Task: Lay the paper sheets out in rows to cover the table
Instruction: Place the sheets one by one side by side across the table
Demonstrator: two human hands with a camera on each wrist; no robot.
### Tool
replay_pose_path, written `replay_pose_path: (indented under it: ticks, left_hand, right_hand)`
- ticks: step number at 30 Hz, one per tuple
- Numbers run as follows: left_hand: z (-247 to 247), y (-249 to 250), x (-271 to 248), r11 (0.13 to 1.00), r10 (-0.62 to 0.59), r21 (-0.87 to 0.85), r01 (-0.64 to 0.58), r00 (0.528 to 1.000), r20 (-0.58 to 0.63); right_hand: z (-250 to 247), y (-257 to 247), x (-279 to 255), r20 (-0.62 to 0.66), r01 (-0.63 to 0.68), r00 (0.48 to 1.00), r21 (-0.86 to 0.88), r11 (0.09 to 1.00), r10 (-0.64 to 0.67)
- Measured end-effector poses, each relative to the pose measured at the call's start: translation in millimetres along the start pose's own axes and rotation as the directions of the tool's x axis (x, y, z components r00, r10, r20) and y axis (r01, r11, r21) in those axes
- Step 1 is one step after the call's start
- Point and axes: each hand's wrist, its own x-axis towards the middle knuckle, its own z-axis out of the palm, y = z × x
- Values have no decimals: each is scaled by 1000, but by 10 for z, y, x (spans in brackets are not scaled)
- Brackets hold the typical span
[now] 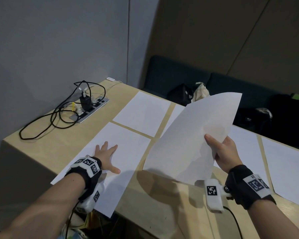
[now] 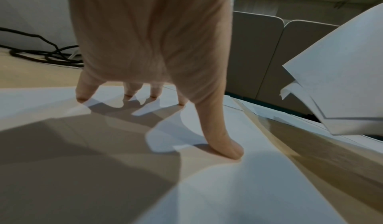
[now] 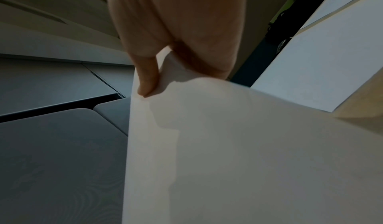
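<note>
Sheets already lie flat on the table [image 1: 47,144] in rows with narrow gaps; a loose stack of paper [image 1: 193,135] hangs above the near row, pinched at its corner by the right hand [image 1: 226,156]. The left hand [image 1: 105,156], fingers spread flat, presses the near-left sheet [image 1: 128,152], whose front edge overhangs the table. That overhang could let it slide off once the palm lifts. Held by one corner, the stack may fan or drop sheets, and air from lowering it could shift neighbours
</note>
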Motion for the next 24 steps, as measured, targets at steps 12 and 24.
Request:
replay_pose_path:
  ticks: [12,24]
  left_hand:
    - [-46,48,-19,999,9,-35,-11,999,-47]
    - [-472,1338,-619,456,375,-873,-170,927,15]
  right_hand:
    - [14,-38,-15,4,-8,1000,3,1000,8]
    - [-70,-266,-206,182,-81,981,58,995,69]
